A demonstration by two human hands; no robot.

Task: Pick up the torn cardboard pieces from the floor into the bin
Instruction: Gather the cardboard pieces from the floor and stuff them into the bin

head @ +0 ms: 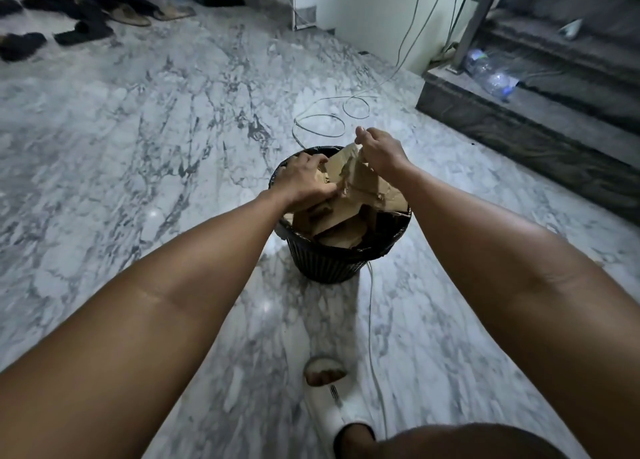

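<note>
Both my arms reach forward over the black bin, which stands on the grey-veined marble floor. The bin is full to the rim with torn cardboard pieces, brown and ragged at the edges, some sticking up above the rim.

My left hand lies palm-down on the pile at the bin's left side, fingers curled down into the cardboard and closed around a piece there. My right hand is raised above the far right of the bin, thumb and fingers pinched together on the top edge of 1 large cardboard sheet; the sheet hangs down from that pinch with its lower end among the other pieces in the bin.

A thin white cable loops on the floor just beyond the bin, and another stretch of it runs along the floor past the bin's near right side. My foot in a white slipper is on the floor near the bottom. Dark stone steps rise at the right, with a clear plastic bottle lying on one. Dark shoes sit far off at the upper left.
</note>
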